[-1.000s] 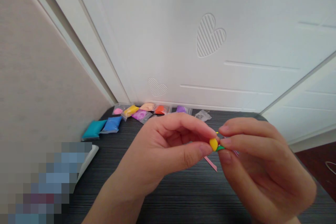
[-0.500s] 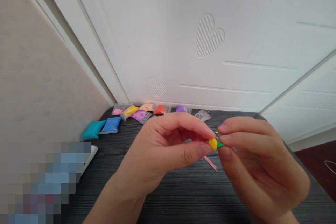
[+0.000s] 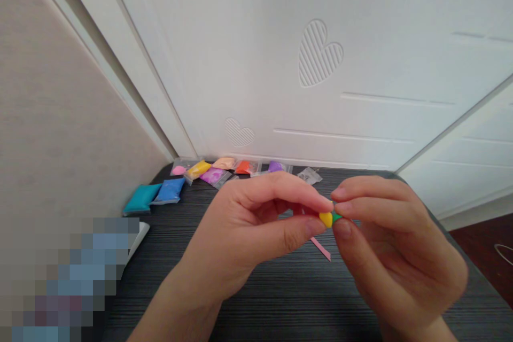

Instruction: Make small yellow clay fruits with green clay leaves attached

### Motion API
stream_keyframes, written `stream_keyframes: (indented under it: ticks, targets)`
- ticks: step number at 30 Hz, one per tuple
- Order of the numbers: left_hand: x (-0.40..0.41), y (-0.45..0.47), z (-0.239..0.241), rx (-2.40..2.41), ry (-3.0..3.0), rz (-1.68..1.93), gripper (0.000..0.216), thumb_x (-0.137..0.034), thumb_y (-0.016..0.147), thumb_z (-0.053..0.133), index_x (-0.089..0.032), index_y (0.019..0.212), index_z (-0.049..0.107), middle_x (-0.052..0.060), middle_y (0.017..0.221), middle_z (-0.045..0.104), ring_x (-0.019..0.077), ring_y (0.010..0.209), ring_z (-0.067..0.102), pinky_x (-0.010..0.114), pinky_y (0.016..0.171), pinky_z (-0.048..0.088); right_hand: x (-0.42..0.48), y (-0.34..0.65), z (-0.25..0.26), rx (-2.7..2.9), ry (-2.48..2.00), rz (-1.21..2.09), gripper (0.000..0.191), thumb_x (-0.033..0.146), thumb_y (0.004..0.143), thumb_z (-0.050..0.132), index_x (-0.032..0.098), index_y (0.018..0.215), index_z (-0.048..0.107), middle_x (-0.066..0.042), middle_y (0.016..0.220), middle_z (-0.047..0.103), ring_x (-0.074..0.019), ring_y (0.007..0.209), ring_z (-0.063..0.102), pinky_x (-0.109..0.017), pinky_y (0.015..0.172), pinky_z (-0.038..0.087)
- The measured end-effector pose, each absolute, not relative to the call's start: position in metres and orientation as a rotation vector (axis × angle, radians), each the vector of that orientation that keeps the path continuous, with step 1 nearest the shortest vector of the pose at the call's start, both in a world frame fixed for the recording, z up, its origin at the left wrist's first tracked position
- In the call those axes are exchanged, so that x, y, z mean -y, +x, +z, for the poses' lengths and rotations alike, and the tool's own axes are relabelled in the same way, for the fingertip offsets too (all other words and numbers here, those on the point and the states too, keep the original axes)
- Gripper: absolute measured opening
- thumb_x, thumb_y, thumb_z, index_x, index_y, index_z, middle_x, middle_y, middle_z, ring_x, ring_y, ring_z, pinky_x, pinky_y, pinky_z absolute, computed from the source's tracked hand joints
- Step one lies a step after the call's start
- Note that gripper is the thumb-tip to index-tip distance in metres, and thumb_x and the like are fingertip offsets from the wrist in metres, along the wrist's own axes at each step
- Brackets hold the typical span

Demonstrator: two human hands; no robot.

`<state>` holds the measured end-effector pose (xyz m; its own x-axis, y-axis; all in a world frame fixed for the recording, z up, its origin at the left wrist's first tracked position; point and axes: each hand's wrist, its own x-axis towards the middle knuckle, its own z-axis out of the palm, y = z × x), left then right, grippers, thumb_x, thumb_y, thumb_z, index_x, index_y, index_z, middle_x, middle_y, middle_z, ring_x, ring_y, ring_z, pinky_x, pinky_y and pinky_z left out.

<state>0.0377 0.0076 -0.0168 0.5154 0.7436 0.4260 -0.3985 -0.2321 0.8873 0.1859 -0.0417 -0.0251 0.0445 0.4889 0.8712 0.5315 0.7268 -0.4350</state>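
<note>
My left hand (image 3: 248,230) pinches a small yellow clay piece (image 3: 326,218) between thumb and forefinger, held above the dark striped table (image 3: 240,304). My right hand (image 3: 393,251) meets it fingertip to fingertip and pinches a small green clay bit (image 3: 337,217) that touches the yellow piece. A thin pink tool (image 3: 320,248) lies on the table just below the fingertips, partly hidden by them.
Several small bags of coloured clay lie along the table's back edge: teal (image 3: 142,197), blue (image 3: 170,191), yellow (image 3: 198,169), magenta (image 3: 214,175), orange (image 3: 243,167), purple (image 3: 276,166). A white panelled door with heart cut-outs (image 3: 319,53) stands behind. A white object (image 3: 138,235) sits at left.
Both hands have drawn closer together and shifted slightly left; the fingertips now press tighter on the yellow and green pieces, hiding more of them.
</note>
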Motion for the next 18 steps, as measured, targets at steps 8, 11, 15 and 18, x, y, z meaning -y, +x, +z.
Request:
stream_keyframes:
  ticks: [8, 11, 15, 18]
  targets:
    - [-0.008, 0.039, -0.023, -0.256, 1.341, 1.061, 0.023, -0.007, 0.074, 0.061, -0.024, 0.088, 0.067, 0.000, 0.083, 0.066, 0.0106, 0.078, 0.059, 0.020, 0.069, 0.049, 0.039, 0.184, -0.026, 1.456, -0.779, -0.004, 0.034, 0.000, 0.066, 0.058, 0.015, 0.096, 0.061, -0.005, 0.085, 0.063, -0.0186, 0.079, 0.059, -0.034, 0.066, 0.047]
    - [-0.008, 0.039, -0.025, -0.230, 1.313, 1.069, 0.025, -0.004, 0.073, 0.061, -0.023, 0.088, 0.067, 0.000, 0.083, 0.065, 0.0096, 0.079, 0.059, 0.019, 0.070, 0.049, 0.043, 0.187, -0.026, 1.562, -0.872, -0.118, 0.031, 0.004, 0.066, 0.061, 0.019, 0.093, 0.060, -0.003, 0.087, 0.062, -0.0171, 0.079, 0.059, -0.033, 0.065, 0.048]
    - [-0.007, 0.038, -0.024, -0.222, 1.314, 1.098, 0.026, -0.002, 0.072, 0.060, -0.023, 0.087, 0.066, 0.000, 0.083, 0.064, 0.0098, 0.078, 0.059, 0.019, 0.070, 0.049, 0.050, 0.189, -0.026, 1.631, -1.001, -0.199, 0.030, 0.011, 0.067, 0.065, 0.024, 0.093, 0.058, -0.001, 0.091, 0.060, -0.0160, 0.080, 0.057, -0.032, 0.066, 0.049]
    - [-0.007, 0.039, -0.023, -0.211, 1.330, 1.107, 0.026, -0.001, 0.071, 0.061, -0.022, 0.087, 0.066, 0.000, 0.082, 0.064, 0.0090, 0.078, 0.058, 0.018, 0.071, 0.049, 0.051, 0.188, -0.027, 1.644, -1.005, -0.213, 0.031, 0.012, 0.066, 0.067, 0.025, 0.093, 0.057, 0.000, 0.092, 0.059, -0.0152, 0.081, 0.056, -0.032, 0.068, 0.049]
